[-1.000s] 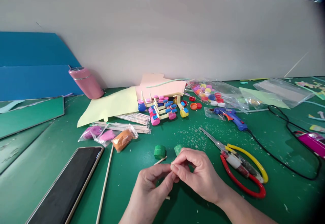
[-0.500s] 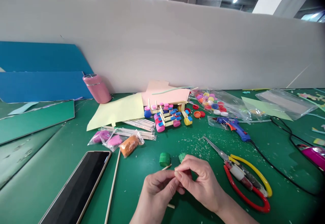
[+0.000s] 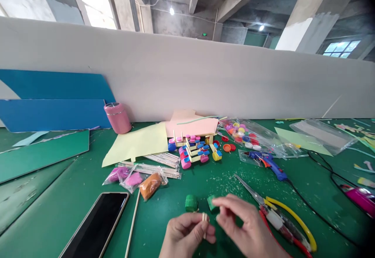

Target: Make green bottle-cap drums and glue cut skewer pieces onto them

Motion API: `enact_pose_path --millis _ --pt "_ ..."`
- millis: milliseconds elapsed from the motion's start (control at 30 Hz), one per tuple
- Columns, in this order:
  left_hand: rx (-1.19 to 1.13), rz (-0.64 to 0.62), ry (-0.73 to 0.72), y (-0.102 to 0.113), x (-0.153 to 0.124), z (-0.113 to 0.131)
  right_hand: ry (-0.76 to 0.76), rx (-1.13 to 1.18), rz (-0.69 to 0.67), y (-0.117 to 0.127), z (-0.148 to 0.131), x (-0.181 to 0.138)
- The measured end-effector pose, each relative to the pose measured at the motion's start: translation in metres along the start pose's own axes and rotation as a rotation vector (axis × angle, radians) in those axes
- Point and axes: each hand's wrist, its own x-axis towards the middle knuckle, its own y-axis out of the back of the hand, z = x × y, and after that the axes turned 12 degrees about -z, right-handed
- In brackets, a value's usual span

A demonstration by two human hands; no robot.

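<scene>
My left hand (image 3: 189, 232) is closed, pinching short wooden sticks (image 3: 204, 225) upright between thumb and fingers. To its right, my right hand (image 3: 244, 225) has its thumb and index finger apart, with nothing visible between them. The index fingertip is at the edge of a small green cylinder (image 3: 211, 203); whether it touches I cannot tell. Another green cylinder (image 3: 191, 203) stands on the table just beyond my left hand. Large scissors (image 3: 274, 215) with red and yellow handles lie right of my right hand, partly covered by it.
Left lie a phone (image 3: 96, 226), a long thin stick (image 3: 133, 223) and bagged orange clay (image 3: 150, 185). Behind are small stick-and-cap assemblies (image 3: 195, 150), bundled sticks (image 3: 155, 169) and a bag of bottle caps (image 3: 246, 133). A corded blue glue gun (image 3: 271, 164) lies right. A pink cup (image 3: 117, 118) stands back left.
My hands have come apart: the right moved right and its fingers opened, while the left keeps hold of the short sticks, now visible. The camera view has tilted upward.
</scene>
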Motion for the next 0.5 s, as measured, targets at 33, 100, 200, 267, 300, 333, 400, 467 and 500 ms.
enact_pose_path --millis 33,100,200,267,300,333,400,467,500 --pt "-0.065 0.046 0.006 -0.001 -0.001 0.002 -0.072 -0.038 0.028 0.010 0.004 -0.009" --pt "-0.185 0.083 0.052 -0.002 -0.003 0.005 -0.221 -0.188 0.127 0.030 0.020 -0.031" --pt "-0.302 0.052 0.109 -0.001 -0.004 0.009 -0.386 -0.485 0.249 0.050 0.053 -0.068" --pt "-0.340 0.053 0.134 -0.001 -0.005 0.010 -0.469 -0.568 0.191 0.055 0.071 -0.087" --pt "-0.352 0.055 0.143 0.000 -0.006 0.010 -0.498 -0.568 0.153 0.056 0.077 -0.093" --pt "-0.363 0.055 0.149 0.000 -0.006 0.010 -0.529 -0.560 0.121 0.057 0.080 -0.097" --pt "-0.376 0.052 0.155 0.000 -0.006 0.011 -0.602 -0.527 0.085 0.058 0.081 -0.097" --pt "-0.381 0.048 0.163 0.000 -0.005 0.011 -0.686 -0.484 0.081 0.061 0.076 -0.093" --pt "-0.380 0.044 0.166 -0.001 -0.005 0.012 -0.721 -0.458 0.083 0.063 0.073 -0.090"
